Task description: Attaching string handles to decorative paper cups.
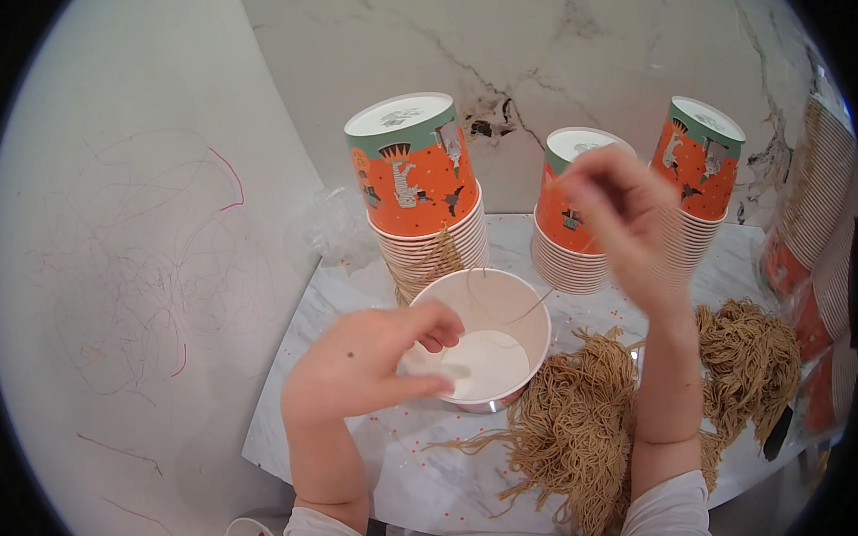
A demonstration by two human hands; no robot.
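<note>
A white paper bucket (496, 287) stands mouth up on the table, with a thin strand of tan yarn (531, 311) looped inside and rising past its right rim. Over the bucket's left side is my left hand (364, 360), its thumb and fingers apart and nothing seen between them. My right hand (629, 214) is raised in front of the middle bucket stack, blurred, fingertips pinched at what looks like the upper end of the strand. Below it lies a large loose heap of tan yarn (575, 424), beside the bucket; a second yarn heap (747, 369) is farther right.
Upside-down stacks of orange and green paper buckets stand at the back: left (409, 173), middle (567, 249) and right (697, 164). More stacks in clear plastic (804, 215) line the right edge. Crumpled plastic (341, 225) lies against the scribbled white wall (146, 258) at left.
</note>
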